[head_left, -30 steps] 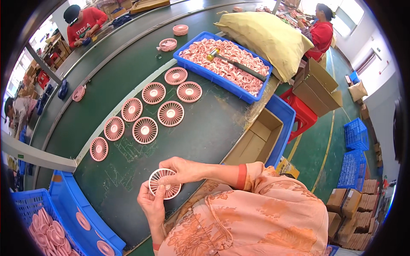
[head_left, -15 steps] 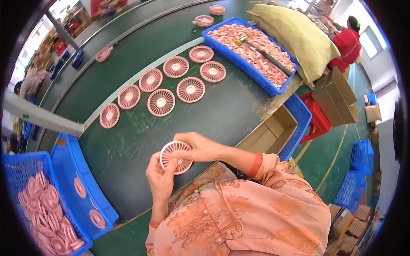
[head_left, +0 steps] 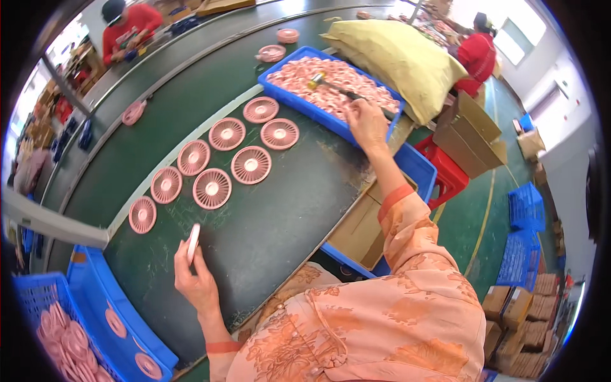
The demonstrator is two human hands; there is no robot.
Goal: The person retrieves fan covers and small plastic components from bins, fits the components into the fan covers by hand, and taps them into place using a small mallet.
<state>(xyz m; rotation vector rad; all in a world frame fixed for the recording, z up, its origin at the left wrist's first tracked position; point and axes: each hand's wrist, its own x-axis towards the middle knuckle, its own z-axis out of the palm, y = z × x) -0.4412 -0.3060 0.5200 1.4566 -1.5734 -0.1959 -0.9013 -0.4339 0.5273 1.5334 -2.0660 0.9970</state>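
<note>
My left hand [head_left: 196, 280] is closed on a pink spoked disc [head_left: 193, 243], held edge-on above the dark green tabletop [head_left: 280, 216]. My right hand [head_left: 370, 127] reaches over a blue tray [head_left: 305, 107] heaped with small pink curved pieces [head_left: 299, 76]. Its fingers are bent down together at the black handle of a hammer [head_left: 337, 89] lying on the heap. Whether they grip the handle or a small piece is hidden. Several similar pink discs [head_left: 212, 188] lie flat in two rows left of the tray.
A blue crate [head_left: 44, 286] of pink discs and a blue bin [head_left: 121, 299] stand at the left. A yellow sack [head_left: 394, 60] lies behind the tray. Below the right forearm is an open carton [head_left: 356, 235]. Two people in red work farther off, beyond a long bench [head_left: 191, 60].
My hands have parted. The left moved left, turning the disc edge-on; the right let go of the disc and reached to the tray. The whole view has also shifted.
</note>
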